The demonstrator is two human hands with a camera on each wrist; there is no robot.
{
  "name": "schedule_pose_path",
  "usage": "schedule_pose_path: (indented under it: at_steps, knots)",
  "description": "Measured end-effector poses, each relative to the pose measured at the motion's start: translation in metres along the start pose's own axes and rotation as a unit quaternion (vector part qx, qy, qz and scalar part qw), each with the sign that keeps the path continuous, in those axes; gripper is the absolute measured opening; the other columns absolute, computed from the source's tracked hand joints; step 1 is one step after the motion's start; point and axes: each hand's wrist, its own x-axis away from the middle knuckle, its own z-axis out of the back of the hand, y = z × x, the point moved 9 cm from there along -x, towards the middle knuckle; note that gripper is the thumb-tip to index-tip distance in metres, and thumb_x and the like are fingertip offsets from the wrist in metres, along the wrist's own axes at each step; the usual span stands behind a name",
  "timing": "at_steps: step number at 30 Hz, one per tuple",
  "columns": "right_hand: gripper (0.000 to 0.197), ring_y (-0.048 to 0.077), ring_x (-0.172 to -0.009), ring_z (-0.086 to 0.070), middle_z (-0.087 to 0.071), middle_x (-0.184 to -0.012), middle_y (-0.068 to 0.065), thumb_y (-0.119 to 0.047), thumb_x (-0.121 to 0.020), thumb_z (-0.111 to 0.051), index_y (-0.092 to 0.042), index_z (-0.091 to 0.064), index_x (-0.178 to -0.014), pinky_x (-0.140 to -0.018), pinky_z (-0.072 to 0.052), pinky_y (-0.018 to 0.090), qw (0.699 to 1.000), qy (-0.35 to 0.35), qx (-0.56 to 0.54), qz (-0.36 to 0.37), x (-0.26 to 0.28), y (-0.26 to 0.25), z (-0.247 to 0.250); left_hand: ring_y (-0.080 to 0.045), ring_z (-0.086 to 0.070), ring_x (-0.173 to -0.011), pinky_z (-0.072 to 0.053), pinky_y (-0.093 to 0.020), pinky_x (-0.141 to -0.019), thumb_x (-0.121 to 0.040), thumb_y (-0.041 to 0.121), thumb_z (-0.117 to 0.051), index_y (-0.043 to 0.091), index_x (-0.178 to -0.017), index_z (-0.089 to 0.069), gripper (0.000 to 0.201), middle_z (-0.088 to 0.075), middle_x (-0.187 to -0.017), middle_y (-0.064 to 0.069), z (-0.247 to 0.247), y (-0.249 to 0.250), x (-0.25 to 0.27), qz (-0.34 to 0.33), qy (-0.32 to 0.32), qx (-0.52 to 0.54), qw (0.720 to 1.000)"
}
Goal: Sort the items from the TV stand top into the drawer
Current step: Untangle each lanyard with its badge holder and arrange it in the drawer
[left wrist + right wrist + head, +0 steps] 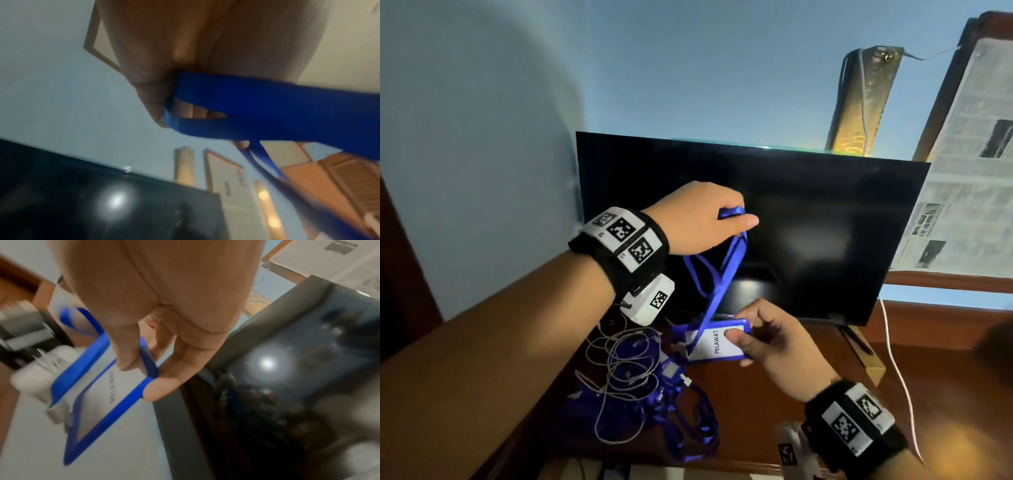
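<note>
Nearest, the right hand (770,339) pinches a blue badge holder (722,339). Higher and farther, the left hand (698,219) pinches its blue strap (722,267), stretched between them. Below the left hand, tangled cords and straps (640,377) could snag the strap and drag along. Behind both hands stands a dark television (808,222).

TV (808,219) at back of stand top (774,404) | lanyard pile (654,394) front-left | badge (719,342) above, between

Both wrist views motion-blurred; badge holder (98,395) text unreadable there. Left hand (164,65) fingers mostly hidden behind lanyard strap (257,105). Counter (756,411) front edge cut off.
</note>
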Motion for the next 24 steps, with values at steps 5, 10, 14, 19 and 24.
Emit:
schedule_pose_path:
  at_steps: [5, 10, 14, 19, 24]
  knots:
    - [0.013, 0.036, -0.060, -0.065, -0.069, -0.075, 0.024, -0.006, -0.090, -0.069, -0.002, -0.058, -0.089, -0.059, -0.056, 0.037, 0.989, 0.086, -0.100, 0.073, 0.008, -0.066, 0.035, -0.011, -0.051, -0.057, -0.041, -0.031, -0.061, -0.100, 0.041, -0.061, 0.023, -0.065, -0.061, 0.039, -0.059, -0.061, 0.005, -0.071, -0.102, 0.026, 0.143, -0.078, 0.065, 0.984]
    - [0.011, 0.035, -0.072, -0.067, -0.070, -0.084, 0.019, -0.015, -0.090, -0.070, -0.015, -0.060, -0.086, -0.064, -0.056, 0.043, 0.967, 0.187, -0.159, 0.074, -0.002, -0.073, 0.082, -0.009, -0.043, -0.050, -0.038, -0.032, -0.056, -0.106, 0.040, -0.048, 0.019, -0.068, -0.055, 0.044, -0.051, -0.059, 0.002, -0.126, -0.099, 0.091, 0.182, -0.086, 0.189, 0.961]
    - [0.015, 0.035, -0.080, -0.068, -0.068, -0.086, 0.025, -0.013, -0.096, -0.069, -0.014, -0.056, -0.089, -0.070, -0.062, 0.048, 0.943, 0.279, -0.169, 0.061, -0.014, -0.053, 0.104, -0.011, -0.053, -0.059, -0.046, -0.035, -0.068, -0.109, 0.043, -0.036, 0.020, -0.076, -0.055, 0.044, -0.056, -0.064, 0.003, -0.141, -0.042, 0.130, 0.144, -0.085, 0.175, 0.970]
    - [0.020, 0.026, -0.075, -0.069, -0.070, -0.089, 0.023, -0.013, -0.095, -0.072, -0.015, -0.054, -0.087, -0.067, -0.062, 0.054, 0.942, 0.336, -0.010, 0.024, -0.023, -0.003, 0.111, -0.020, -0.052, -0.061, -0.048, -0.041, -0.058, -0.107, 0.051, -0.030, 0.025, -0.087, -0.050, 0.038, -0.051, -0.069, 0.005, -0.104, 0.039, 0.148, -0.016, -0.021, -0.022, 0.999]
    - [0.015, 0.019, -0.065, -0.066, -0.068, -0.073, 0.005, -0.016, -0.094, -0.074, -0.019, -0.060, -0.089, -0.061, -0.056, 0.044, 0.993, 0.071, 0.083, -0.050, -0.014, 0.048, 0.036, -0.012, -0.042, -0.058, -0.040, -0.036, -0.057, -0.103, 0.049, -0.041, 0.028, -0.074, -0.040, 0.036, -0.040, -0.063, 0.008, -0.014, 0.049, 0.115, -0.027, 0.054, -0.057, 0.997]
